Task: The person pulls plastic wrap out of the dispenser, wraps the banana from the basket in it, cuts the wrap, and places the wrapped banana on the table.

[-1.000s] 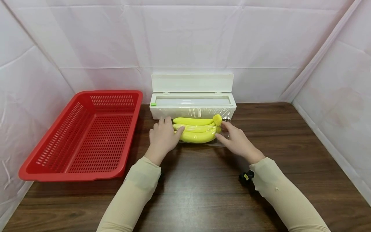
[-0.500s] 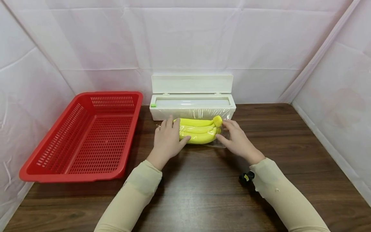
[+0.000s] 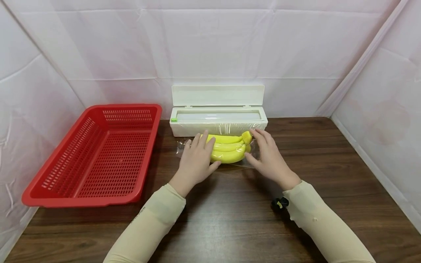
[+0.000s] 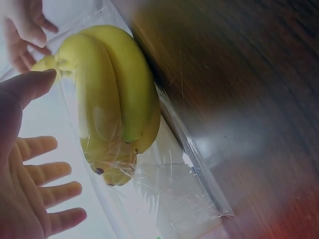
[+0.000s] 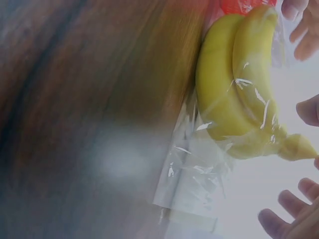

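Observation:
A bunch of yellow bananas [image 3: 229,157] lies on the table with its stem end to the right. Clear cling film [image 4: 172,191] covers the bunch, and its loose edges spread past both ends. My left hand [image 3: 195,160] reaches over the left end of the bananas, fingers spread and nearly straight, hiding the tips in the head view. At the stem end is my right hand [image 3: 271,157], its fingers extended and thumb apart. In the right wrist view, the bananas [image 5: 249,74] show shiny wrinkles of film across them.
Just behind the bananas stands a white cling film box [image 3: 181,129] with its lid [image 3: 218,95] raised. A red perforated basket [image 3: 79,202] sits at the left on the dark wooden table [image 3: 217,226]. White cloth walls [image 3: 210,44] enclose the back and sides.
My left hand has slid right over the banana tips, uncovering the film's left edge. My right fingers have lifted and straightened at the stem. The bananas have hardly moved.

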{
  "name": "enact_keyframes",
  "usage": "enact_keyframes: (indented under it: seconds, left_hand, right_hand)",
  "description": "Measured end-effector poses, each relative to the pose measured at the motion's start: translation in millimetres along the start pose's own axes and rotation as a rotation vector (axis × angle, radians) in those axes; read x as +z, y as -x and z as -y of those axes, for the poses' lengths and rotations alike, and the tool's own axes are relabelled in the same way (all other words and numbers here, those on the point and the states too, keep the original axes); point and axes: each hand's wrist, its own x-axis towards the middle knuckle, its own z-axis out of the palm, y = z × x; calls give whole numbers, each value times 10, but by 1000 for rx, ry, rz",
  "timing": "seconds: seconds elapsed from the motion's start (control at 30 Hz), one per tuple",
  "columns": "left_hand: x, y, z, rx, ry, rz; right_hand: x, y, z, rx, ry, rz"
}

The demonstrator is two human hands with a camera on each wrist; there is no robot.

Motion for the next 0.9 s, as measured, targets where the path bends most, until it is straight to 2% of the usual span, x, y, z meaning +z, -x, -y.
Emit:
enact_keyframes:
  seconds: [0.23, 0.47, 0.67, 0.9]
  left_hand:
    - [7, 33, -48, 94, -29, -43]
    - [34, 61, -92, 194, -72, -109]
    - [56, 70, -125, 242, -94, -143]
    - [93, 67, -148, 242, -122, -119]
  right_hand:
    - [8, 7, 106, -212, 163, -126]
    - [54, 27, 232, -358, 244, -149]
    - [103, 45, 323, -409, 269, -111]
    - [179, 62, 341, -404, 283, -48]
